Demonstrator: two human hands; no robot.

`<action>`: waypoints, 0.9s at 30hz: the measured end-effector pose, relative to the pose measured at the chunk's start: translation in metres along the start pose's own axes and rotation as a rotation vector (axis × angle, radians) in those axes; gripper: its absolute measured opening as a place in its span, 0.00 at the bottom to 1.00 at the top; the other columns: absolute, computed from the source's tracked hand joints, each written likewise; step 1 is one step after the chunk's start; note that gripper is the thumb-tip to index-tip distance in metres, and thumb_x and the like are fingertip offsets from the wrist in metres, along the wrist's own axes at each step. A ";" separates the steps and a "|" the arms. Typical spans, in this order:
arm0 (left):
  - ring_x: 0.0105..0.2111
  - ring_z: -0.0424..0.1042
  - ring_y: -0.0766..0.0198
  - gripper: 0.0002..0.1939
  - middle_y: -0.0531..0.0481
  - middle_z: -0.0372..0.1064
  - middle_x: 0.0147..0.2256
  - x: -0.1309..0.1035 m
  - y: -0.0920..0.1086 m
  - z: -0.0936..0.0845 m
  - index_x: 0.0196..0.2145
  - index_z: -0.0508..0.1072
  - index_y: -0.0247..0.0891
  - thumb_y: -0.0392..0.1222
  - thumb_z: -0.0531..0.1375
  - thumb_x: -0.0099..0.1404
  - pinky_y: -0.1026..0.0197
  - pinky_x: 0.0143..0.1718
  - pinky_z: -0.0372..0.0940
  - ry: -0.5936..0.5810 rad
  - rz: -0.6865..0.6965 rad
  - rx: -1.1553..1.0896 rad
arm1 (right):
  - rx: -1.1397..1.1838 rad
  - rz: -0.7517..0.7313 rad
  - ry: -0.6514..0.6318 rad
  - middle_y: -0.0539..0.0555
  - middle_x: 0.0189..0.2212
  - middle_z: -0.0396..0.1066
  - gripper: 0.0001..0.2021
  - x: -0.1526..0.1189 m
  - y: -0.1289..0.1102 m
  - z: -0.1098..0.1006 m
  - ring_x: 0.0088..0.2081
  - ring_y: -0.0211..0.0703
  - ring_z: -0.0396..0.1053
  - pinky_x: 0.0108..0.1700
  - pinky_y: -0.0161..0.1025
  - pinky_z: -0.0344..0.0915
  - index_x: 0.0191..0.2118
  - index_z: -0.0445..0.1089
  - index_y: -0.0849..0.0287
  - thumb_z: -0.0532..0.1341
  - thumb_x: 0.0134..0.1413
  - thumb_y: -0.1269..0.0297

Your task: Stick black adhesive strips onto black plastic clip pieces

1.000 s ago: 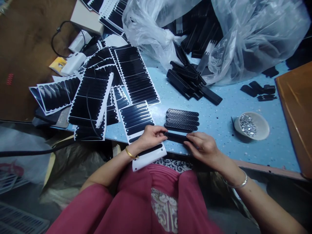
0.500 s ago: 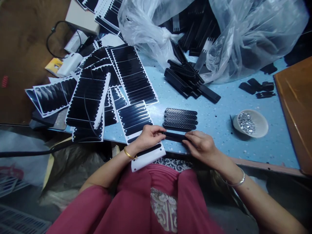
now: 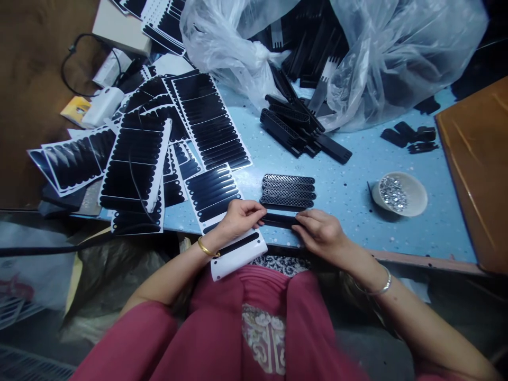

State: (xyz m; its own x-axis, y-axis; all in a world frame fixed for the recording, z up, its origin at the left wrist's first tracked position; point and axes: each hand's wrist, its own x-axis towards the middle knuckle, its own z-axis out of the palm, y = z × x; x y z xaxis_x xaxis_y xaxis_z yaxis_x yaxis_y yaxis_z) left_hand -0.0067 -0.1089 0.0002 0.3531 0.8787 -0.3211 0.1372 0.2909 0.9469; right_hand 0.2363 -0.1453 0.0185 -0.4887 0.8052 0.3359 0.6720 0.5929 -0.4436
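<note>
A black strip (image 3: 279,219) lies level between my two hands, close to the front edge of the blue table. My left hand (image 3: 243,218) pinches its left end, and my right hand (image 3: 320,230) pinches its right end. Just beyond it, several black perforated pieces (image 3: 288,191) lie side by side in a block. Under my left wrist is a white sheet with black strip stickers (image 3: 214,191); its near end hangs over the table edge.
More sticker sheets (image 3: 135,153) are heaped at the left with a cable across them. Loose black pieces (image 3: 299,124) spill from a clear plastic bag (image 3: 397,63). A bowl of small metal parts (image 3: 416,197) stands at right, near an orange-brown board (image 3: 480,169).
The whole view has shifted slightly, so the table's things appear a little further left. Both hands keep their hold on the strip's ends.
</note>
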 end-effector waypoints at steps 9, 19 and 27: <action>0.23 0.73 0.68 0.10 0.47 0.76 0.30 -0.001 0.000 0.003 0.32 0.79 0.32 0.43 0.64 0.60 0.68 0.26 0.71 0.046 0.069 0.019 | 0.200 0.101 0.038 0.58 0.35 0.77 0.09 -0.006 0.008 -0.001 0.35 0.45 0.75 0.36 0.42 0.75 0.43 0.76 0.59 0.62 0.60 0.65; 0.24 0.74 0.67 0.11 0.47 0.77 0.30 -0.002 0.008 0.006 0.32 0.80 0.32 0.44 0.66 0.58 0.67 0.28 0.73 0.078 -0.003 -0.020 | 0.337 0.240 0.133 0.58 0.36 0.78 0.08 -0.016 0.010 0.008 0.36 0.45 0.76 0.38 0.44 0.75 0.42 0.78 0.57 0.66 0.56 0.64; 0.24 0.74 0.68 0.10 0.47 0.77 0.30 -0.002 0.008 0.006 0.32 0.80 0.32 0.44 0.67 0.57 0.67 0.28 0.73 0.079 0.008 -0.033 | 0.369 0.223 0.161 0.58 0.35 0.79 0.08 -0.015 0.009 0.007 0.36 0.44 0.76 0.38 0.43 0.75 0.41 0.78 0.58 0.66 0.56 0.66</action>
State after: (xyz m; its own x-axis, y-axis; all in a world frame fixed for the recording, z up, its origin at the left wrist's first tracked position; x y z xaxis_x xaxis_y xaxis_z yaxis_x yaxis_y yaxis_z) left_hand -0.0008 -0.1104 0.0079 0.2795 0.9080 -0.3121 0.1032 0.2947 0.9500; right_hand 0.2461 -0.1516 0.0035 -0.2420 0.9193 0.3105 0.4938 0.3922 -0.7761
